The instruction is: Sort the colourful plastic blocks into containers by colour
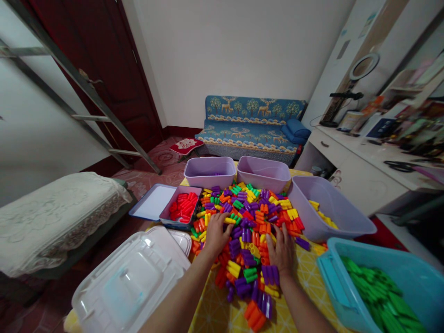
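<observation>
A wide heap of plastic tube-shaped building blocks point(245, 236) in purple, orange, yellow, green and red covers the table. At the heap's left side is my left hand point(218, 235), its thumb and fingers closed around a yellow block point(229, 221). My right hand point(280, 249) rests on the right side of the heap with its fingers apart, touching orange and yellow blocks. Beyond the left hand, a small lavender box point(165, 213) contains red blocks. A lavender bin point(324, 203) on the right has a few yellow blocks, and a teal bin point(342, 296) has green ones.
Two more lavender bins point(210, 173) stand along the table's far edge. White lids point(130, 277) lie at the left front. A yellow patterned cloth point(301, 286) covers the table. Behind are a blue sofa point(248, 134), a ladder point(93, 92) and a cluttered white desk point(360, 157).
</observation>
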`<action>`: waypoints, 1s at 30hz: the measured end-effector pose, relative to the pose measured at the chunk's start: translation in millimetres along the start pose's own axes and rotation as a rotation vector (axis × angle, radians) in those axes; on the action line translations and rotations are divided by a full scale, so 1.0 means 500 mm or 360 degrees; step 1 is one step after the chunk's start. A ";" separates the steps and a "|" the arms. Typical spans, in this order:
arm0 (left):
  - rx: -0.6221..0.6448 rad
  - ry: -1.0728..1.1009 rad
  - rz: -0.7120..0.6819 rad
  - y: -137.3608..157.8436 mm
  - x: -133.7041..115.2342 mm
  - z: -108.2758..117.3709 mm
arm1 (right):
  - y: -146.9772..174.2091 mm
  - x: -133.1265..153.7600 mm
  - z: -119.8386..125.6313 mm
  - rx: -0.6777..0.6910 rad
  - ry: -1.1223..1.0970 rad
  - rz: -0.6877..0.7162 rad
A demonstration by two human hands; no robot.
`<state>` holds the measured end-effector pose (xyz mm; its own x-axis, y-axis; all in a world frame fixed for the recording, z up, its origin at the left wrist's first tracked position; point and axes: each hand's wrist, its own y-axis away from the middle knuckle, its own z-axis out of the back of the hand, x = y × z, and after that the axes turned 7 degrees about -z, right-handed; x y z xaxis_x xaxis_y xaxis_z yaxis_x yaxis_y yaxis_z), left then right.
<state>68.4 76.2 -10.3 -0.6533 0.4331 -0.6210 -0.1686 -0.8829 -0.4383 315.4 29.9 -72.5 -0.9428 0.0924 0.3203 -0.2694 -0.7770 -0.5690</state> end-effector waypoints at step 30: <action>0.0038 -0.0027 0.0013 -0.004 0.000 -0.002 | 0.002 -0.001 -0.005 0.0083 -0.0201 -0.0146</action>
<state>69.4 78.3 -10.0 -0.6669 0.4229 -0.6135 -0.1806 -0.8905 -0.4175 315.0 30.6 -75.0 -0.8817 0.0879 0.4635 -0.3395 -0.8003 -0.4942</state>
